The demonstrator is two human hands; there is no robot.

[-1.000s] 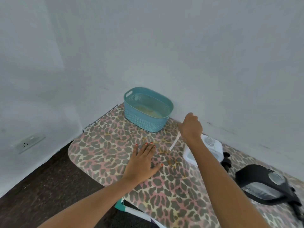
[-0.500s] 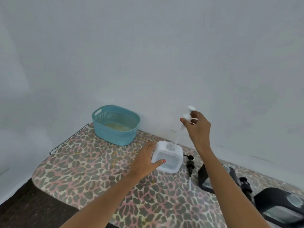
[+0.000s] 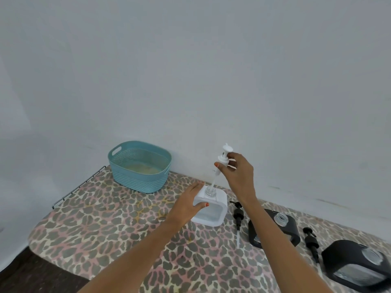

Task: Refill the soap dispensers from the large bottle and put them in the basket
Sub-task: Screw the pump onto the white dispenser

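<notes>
Head view is showing a leopard-print board (image 3: 105, 229) against a pale wall (image 3: 190, 70), with one teal basket (image 3: 135, 178) sitting left of centre. One white dispenser (image 3: 220, 208) and two black dispensers (image 3: 294, 231) are resting on it, with two black pumps (image 3: 238, 214) lying beside them. My left hand (image 3: 188, 204) is gripping the white dispenser; my right hand (image 3: 239, 174) is pinching the one white pump (image 3: 224, 158) above it, tube reaching its neck.

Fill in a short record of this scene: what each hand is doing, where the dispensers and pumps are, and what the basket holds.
Left hand: holds the white dispenser upright on the leopard-print board
Right hand: pinches the white pump above it, tube tip at the open neck
Black dispensers: two on the board at the right, pumps off
Black pumps: two lying loose beside them
Basket: teal, by the wall, no dispenser inside
Large bottle: not in view
</notes>
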